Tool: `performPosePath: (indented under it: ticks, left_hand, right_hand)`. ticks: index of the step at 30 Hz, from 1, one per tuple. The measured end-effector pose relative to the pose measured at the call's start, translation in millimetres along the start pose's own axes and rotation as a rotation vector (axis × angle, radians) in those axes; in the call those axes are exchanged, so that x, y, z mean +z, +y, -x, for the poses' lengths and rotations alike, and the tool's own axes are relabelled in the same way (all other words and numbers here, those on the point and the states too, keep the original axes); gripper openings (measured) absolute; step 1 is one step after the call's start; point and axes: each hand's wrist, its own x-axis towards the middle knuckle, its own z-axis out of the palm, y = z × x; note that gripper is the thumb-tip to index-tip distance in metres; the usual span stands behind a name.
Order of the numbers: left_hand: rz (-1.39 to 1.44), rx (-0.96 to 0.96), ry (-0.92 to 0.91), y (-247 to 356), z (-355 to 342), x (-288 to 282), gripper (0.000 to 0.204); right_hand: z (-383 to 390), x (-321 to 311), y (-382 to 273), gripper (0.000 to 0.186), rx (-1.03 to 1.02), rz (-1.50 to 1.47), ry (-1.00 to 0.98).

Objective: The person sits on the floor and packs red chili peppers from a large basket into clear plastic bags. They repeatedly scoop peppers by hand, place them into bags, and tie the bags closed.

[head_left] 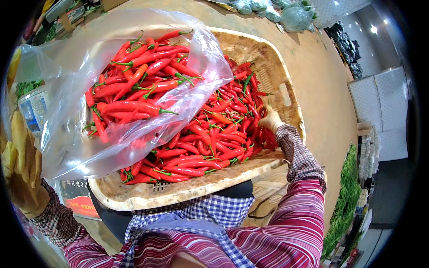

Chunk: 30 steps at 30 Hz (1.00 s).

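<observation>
A large pale, stained plastic basket [250, 42] stands in front of me, heaped with red chili peppers [223, 138] with green stems. On its left part lies a clear plastic bag [67, 129], spread open, with more red chilies [143, 80] in it. My right hand [270, 119], in a pale glove, reaches into the loose chilies by the basket's right wall; its fingers are hidden among them. At the far left my left hand [22, 165], in a yellow glove, is beside the bag's edge with its fingers stretched out.
Filled bags of greens [292, 15] lie on the floor at the back. To the right are a long pile of green vegetables [346, 201], black bags [346, 47] and white panels [380, 107]. A printed box [35, 109] stands behind the clear bag at the left.
</observation>
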Motion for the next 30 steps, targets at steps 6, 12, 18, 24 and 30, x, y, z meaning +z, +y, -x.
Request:
performPosePath:
  ticks: [6, 12, 18, 24, 30]
  left_hand:
    - [0.063, -0.002, -0.053, 1, -7, 18, 0.071]
    - [0.140, -0.008, -0.064, 21, -7, 60, 0.070]
    - [0.299, 0.022, -0.416, 20, -29, 50, 0.040]
    - [0.214, 0.001, -0.358, 35, -38, 56, 0.061]
    - [0.145, 0.022, -0.107, 28, -52, 29, 0.052]
  right_hand:
    - [60, -90, -67, 0.031, -0.303, -0.883, 0.224]
    - [110, -113, -189, 0.030, -0.762, -1.198, 0.259]
    - [126, -30, -367, 0.047, -0.862, -1.261, 0.365]
    - [101, -17, -353, 0.030, -0.742, -0.789, -0.062]
    - [45, -1, -195, 0.054, -0.483, 0.026, -0.477]
